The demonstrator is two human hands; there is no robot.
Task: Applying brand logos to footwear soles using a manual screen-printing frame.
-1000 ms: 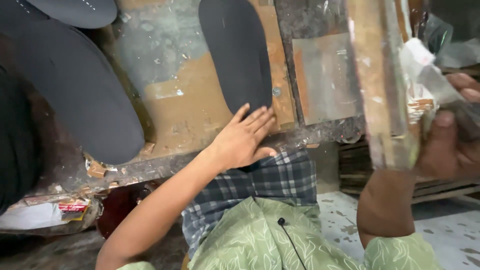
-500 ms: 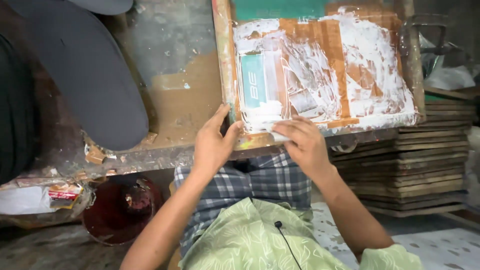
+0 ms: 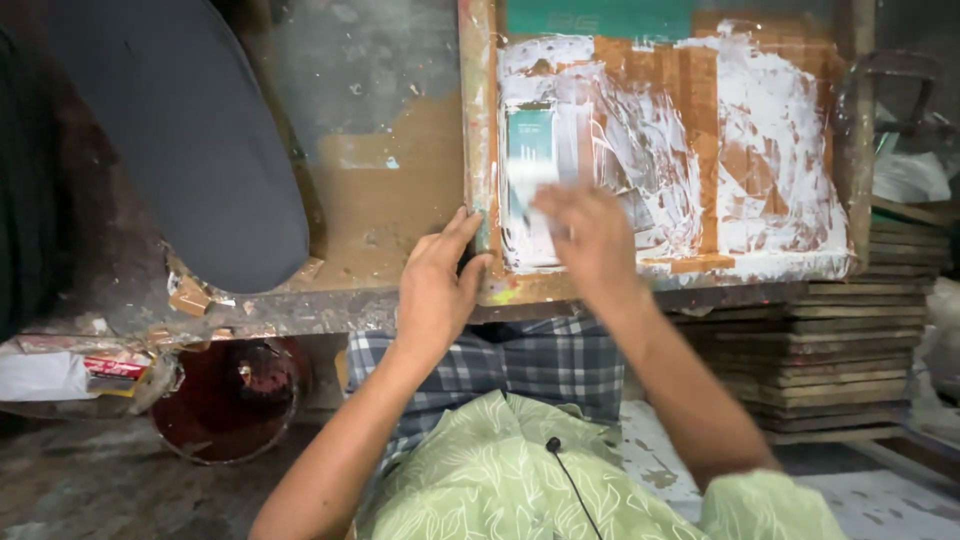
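Pins the just-lowered wooden frame (image 3: 480,150) on the desk (image 3: 380,200) with spread left hand (image 3: 437,290), rubs it with blurry right hand (image 3: 590,240), grip unclear.

Pale green leaf-print short-sleeved shirt, black clip-on microphone with cable, blue-grey checked cloth below, bare forearms
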